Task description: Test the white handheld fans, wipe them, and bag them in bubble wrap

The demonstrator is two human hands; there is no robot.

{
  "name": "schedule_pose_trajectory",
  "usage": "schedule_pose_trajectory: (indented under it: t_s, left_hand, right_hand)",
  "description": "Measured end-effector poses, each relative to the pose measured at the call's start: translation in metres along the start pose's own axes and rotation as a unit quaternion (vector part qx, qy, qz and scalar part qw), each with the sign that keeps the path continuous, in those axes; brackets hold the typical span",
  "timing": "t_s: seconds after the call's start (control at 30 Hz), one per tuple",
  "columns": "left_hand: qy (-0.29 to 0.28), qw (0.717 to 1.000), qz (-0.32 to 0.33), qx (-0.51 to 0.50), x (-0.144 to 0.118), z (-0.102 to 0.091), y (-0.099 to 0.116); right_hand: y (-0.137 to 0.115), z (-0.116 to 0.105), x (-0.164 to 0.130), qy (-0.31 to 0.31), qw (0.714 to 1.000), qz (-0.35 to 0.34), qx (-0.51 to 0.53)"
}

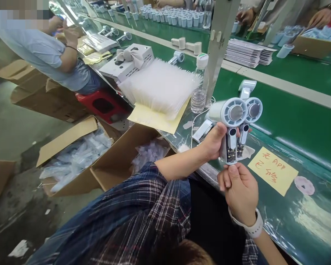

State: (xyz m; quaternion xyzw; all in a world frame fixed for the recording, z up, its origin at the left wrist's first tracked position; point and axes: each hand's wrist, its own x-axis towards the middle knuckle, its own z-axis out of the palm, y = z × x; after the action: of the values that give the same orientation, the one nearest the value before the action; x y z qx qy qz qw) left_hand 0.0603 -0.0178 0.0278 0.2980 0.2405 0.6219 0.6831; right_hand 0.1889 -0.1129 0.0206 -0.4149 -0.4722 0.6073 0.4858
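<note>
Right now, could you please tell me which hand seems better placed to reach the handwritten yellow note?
Probably the right hand: it is nearer the handwritten yellow note and touches the front fan only at its base, while the left hand holds that fan higher up, below its head.

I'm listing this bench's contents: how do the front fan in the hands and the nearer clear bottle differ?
The front fan is pale blue and opaque; the bottle is clear. The left hand grips the fan with the right hand at its base, while the bottle stands on the bench. The fan's handle shows exposed circuitry; the bottle is capped. Both are roughly upright.
</note>
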Motion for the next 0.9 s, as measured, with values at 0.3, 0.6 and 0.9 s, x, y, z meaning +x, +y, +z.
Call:
schedule_pose_trajectory:
  t_s: [0.3, 0.6, 0.9]
  left_hand:
    - [0.006, 0.993, -0.025, -0.115, -0.004, 0.012, 0.021]
    - [0.008, 0.999, 0.024, 0.036, -0.009, -0.002, -0.006]
    - [-0.018, 0.999, 0.047, 0.008, -0.006, 0.011, 0.007]
  right_hand:
    - [-0.006, -0.017, 0.005, 0.012, 0.962, -0.140, -0.234]
    - [0.009, -0.011, -0.004, 0.040, 0.999, -0.004, -0.012]
    - [-0.003, -0.045, 0.003, 0.077, 0.955, -0.153, -0.244]
